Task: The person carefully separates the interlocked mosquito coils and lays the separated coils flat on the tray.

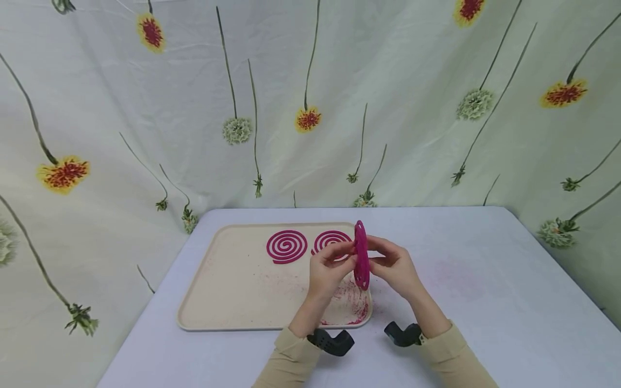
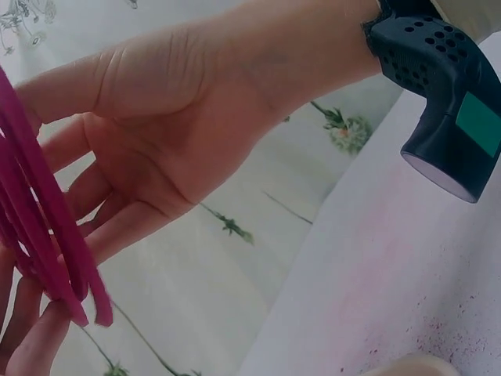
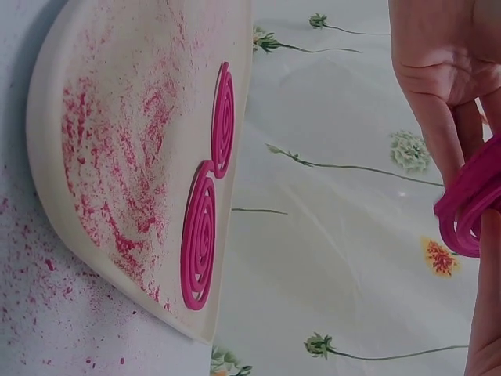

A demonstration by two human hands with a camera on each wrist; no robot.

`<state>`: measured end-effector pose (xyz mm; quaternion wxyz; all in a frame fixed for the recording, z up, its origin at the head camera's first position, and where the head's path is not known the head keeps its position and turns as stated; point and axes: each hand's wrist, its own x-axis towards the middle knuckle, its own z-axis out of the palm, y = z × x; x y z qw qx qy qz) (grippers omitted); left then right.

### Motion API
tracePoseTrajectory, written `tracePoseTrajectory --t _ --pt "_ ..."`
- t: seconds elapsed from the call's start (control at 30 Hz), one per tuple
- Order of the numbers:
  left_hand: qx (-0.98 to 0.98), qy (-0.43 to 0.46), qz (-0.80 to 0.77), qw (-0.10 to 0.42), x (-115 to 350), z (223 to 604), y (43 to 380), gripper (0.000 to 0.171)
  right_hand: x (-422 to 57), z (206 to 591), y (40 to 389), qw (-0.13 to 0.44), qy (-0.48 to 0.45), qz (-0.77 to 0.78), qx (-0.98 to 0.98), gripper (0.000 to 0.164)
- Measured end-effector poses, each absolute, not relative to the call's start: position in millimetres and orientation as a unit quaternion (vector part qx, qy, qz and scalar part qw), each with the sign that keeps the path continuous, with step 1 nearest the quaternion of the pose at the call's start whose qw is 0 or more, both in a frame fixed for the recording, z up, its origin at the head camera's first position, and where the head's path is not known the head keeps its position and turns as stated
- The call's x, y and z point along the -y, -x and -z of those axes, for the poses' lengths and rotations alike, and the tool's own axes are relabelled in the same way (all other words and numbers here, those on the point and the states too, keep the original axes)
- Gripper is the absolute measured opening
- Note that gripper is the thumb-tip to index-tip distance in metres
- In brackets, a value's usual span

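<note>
In the head view a magenta mosquito coil (image 1: 361, 256) is held upright above the tray's right edge, seen nearly edge-on. My left hand (image 1: 326, 272) pinches it from the left, thumb and fingers at its side. From the right, my right hand (image 1: 395, 269) grips the same coil with thumb and fingertips. Close up in the left wrist view, the coil (image 2: 39, 211) shows several parallel strands with gaps between them. Two flat mosquito coils, one on the left (image 1: 287, 247) and one on the right (image 1: 332, 235), lie at the tray's back; the left hand partly covers the right one.
The beige tray (image 1: 233, 291) sits on a white-covered table (image 1: 466, 258). Magenta crumbs and powder (image 3: 117, 196) are scattered over its right end and onto the cloth beside it. A flower-printed curtain (image 1: 271, 161) hangs behind. Each wrist carries a black camera mount.
</note>
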<state>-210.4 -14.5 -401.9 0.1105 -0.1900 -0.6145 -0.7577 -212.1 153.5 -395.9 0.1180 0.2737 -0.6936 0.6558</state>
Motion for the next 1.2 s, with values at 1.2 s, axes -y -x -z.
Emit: tracePoseTrajectory --t 1.2 --pt "0.616 0.176 0.762 0.091 10.9 396.4 206.3 0.036 -153.4 394.5 210.4 0.122 -0.279 -0.648 0.699 0.057"
